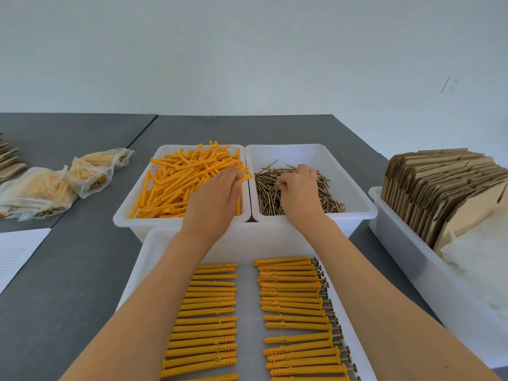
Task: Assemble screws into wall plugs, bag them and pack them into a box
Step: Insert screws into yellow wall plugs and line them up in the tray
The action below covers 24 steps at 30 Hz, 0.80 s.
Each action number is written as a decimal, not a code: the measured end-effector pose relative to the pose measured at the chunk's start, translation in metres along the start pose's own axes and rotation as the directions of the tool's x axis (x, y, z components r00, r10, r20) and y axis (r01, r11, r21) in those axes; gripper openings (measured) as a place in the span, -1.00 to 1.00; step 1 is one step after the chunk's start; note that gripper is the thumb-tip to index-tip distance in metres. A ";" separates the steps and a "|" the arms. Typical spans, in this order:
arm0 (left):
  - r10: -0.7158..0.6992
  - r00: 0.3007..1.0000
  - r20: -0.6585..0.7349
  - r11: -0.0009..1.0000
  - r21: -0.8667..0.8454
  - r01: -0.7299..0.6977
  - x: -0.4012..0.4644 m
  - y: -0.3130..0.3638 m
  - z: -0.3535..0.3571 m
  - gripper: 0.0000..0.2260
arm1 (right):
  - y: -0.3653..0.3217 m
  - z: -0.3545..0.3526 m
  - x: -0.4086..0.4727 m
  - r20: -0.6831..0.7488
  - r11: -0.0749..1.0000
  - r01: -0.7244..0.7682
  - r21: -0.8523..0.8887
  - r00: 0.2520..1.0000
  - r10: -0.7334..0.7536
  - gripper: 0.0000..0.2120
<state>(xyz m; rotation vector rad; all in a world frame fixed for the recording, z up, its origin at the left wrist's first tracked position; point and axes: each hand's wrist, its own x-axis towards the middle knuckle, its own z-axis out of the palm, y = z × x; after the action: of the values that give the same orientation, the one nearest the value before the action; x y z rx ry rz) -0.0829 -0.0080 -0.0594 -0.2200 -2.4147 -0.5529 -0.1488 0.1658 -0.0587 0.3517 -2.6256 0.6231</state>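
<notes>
**Two hands, two bins: one plug pinched, one screw being sought**

Head view only. Left hand (220, 188) over far-left bin (123, 213), fingers curled, pinching one orange wall plug (245, 177) near its end. Right hand (298, 185) down in far-right bin (362, 204), fingers curled into the screws (324, 199); whether one is held, cannot tell. Near tray (247, 243) lined with two columns of finished plugs (294, 301).

Probably light, springy plastic, easy at mid-shaft. Probably slim, slippery, sharp-tipped steel; best taken just below the head, point forward.
</notes>
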 end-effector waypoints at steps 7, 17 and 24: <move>0.079 0.995 0.063 0.997 -0.027 -0.078 0.000 -0.001 0.000 -0.86 | -0.008 -0.014 0.005 -0.041 0.771 -0.237 0.591 0.946 0.322 -0.49; 0.079 0.988 0.131 0.994 -0.089 -0.068 0.003 -0.004 0.002 -0.88 | -0.007 -0.026 0.007 0.290 0.287 -0.438 0.852 0.851 0.438 -0.76; 0.073 0.987 0.145 0.994 -0.095 -0.060 0.003 -0.004 0.002 -0.88 | -0.014 -0.022 0.005 0.235 0.389 -0.380 0.839 0.898 0.371 -0.74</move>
<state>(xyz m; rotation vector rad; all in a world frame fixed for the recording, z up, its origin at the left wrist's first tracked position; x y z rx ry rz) -0.0879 -0.0107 -0.0602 -0.3916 -2.5173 -0.6365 -0.1407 0.1635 -0.0334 -0.0032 -2.1328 2.1530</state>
